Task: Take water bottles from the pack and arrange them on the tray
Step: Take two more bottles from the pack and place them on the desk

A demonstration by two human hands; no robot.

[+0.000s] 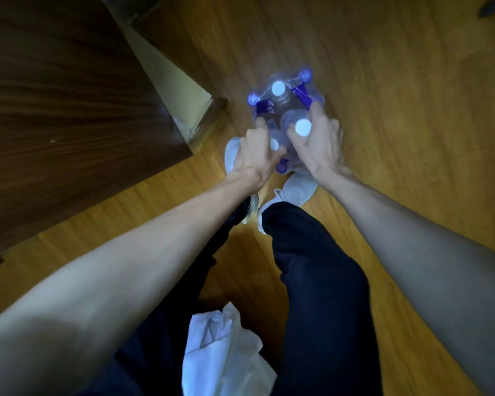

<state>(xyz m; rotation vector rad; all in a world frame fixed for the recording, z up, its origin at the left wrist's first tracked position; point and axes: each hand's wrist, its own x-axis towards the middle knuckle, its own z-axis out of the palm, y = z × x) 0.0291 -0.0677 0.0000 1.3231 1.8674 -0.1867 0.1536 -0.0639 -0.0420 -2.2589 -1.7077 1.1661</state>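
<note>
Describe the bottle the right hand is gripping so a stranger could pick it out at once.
Start at the wooden floor, just beyond the person's white shoes, where the plastic-wrapped pack stands. The right hand closes around the bottle on the pack's near right side. Its bare white cap sits highest; the blue-tinted caps beyond remain under wrap.

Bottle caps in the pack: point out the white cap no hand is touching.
The far white cap, amid the purple wrap. The right hand grips the bottle under the middle cap; the left hand grips the nearest cap's bottle.
</note>
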